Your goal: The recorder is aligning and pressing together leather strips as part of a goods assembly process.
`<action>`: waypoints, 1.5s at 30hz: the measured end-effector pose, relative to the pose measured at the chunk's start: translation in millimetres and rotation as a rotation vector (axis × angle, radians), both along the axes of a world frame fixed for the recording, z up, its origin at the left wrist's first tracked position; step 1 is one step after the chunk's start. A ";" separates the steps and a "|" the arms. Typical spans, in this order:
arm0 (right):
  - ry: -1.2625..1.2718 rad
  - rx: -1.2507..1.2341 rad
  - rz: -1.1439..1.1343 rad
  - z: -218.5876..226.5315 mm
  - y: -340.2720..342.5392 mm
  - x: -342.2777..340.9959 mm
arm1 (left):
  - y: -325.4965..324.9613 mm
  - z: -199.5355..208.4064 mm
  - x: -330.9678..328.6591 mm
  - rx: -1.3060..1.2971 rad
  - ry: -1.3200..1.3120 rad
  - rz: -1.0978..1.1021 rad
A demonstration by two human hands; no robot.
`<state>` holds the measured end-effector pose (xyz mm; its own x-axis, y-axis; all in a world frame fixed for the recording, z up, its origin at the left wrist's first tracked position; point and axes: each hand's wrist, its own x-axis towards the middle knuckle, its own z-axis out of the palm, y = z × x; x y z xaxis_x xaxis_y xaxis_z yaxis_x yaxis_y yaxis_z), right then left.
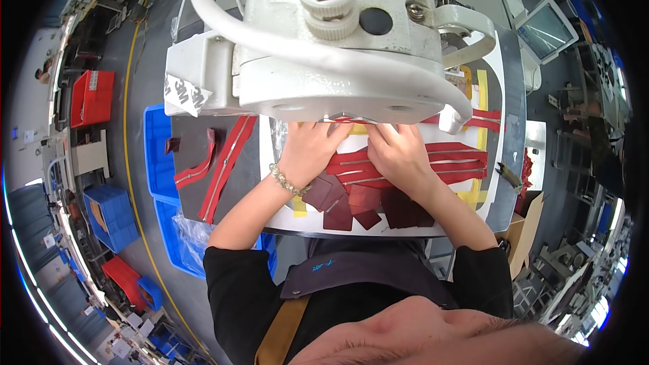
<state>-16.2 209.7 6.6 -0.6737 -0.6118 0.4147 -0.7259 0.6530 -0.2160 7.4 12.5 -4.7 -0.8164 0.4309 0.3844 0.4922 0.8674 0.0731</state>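
Note:
Both my hands reach under the front of a white sewing machine (331,91), which hides most of my fingertips. A short stretch of red zipper (348,119) shows between them at the machine's lower edge. My left hand (309,152), a beaded bracelet on its wrist, is closed at the zipper's left end. My right hand (399,154) is closed on its right side, with the fingers bent. Beside and below the right hand lie several red zippers (456,162) with metal teeth. Dark red square patches (338,216) lie in a loose pile between my forearms.
At the table's left lie another red zipper (226,169) and a curved red strip (199,172). Blue bins (159,155) stand against that side, one with clear plastic in it. A small dark-handled tool (508,174) is at the right edge, near an open cardboard box (527,236).

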 end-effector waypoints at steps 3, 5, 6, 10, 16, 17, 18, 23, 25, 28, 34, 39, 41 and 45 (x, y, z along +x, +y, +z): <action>-0.011 0.019 -0.005 1.1 0.7 -1.1 | -1.3 -0.1 -2.2 0.026 -0.044 -0.011; -0.014 0.021 -0.009 1.8 0.7 -2.5 | -2.3 0.6 -4.3 0.045 -0.075 -0.025; 0.002 0.033 0.001 2.7 0.9 -3.0 | -2.5 1.6 -5.6 0.087 -0.092 -0.028; -0.003 0.028 0.000 0.8 2.1 -1.8 | -4.7 -0.1 -5.5 0.169 -0.187 -0.042; -0.009 0.016 0.017 0.8 2.3 -2.6 | -8.1 0.0 -3.7 0.088 -0.219 -0.043; -0.011 0.016 0.014 0.4 2.2 -2.7 | -7.7 1.6 -3.4 0.087 -0.220 -0.046; 0.006 0.015 0.021 -0.2 2.2 -3.7 | -6.9 3.7 -3.7 0.063 -0.214 -0.041; 0.030 -0.005 0.032 -4.0 3.0 -4.7 | -6.3 4.3 -4.0 0.002 -0.199 -0.029; 0.043 0.007 0.026 -5.7 2.2 -4.8 | -5.7 4.2 -4.1 0.024 -0.161 -0.033; 0.001 -0.034 0.055 0.1 7.0 -5.8 | -5.8 1.7 -5.1 -0.003 -0.144 -0.026; -0.116 -0.143 0.171 -4.3 24.4 -11.2 | -7.3 2.9 -5.3 -0.025 -0.112 -0.025; -0.086 -0.173 0.238 -5.3 28.3 -17.1 | -12.6 3.4 -6.5 -0.022 -0.121 -0.021; -0.075 -0.177 0.259 -6.0 31.0 -19.5 | -14.1 4.7 -10.1 -0.013 -0.144 -0.027; -0.097 -0.212 0.230 -15.2 30.8 -20.9 | -24.2 8.7 -23.6 0.026 -0.404 -0.010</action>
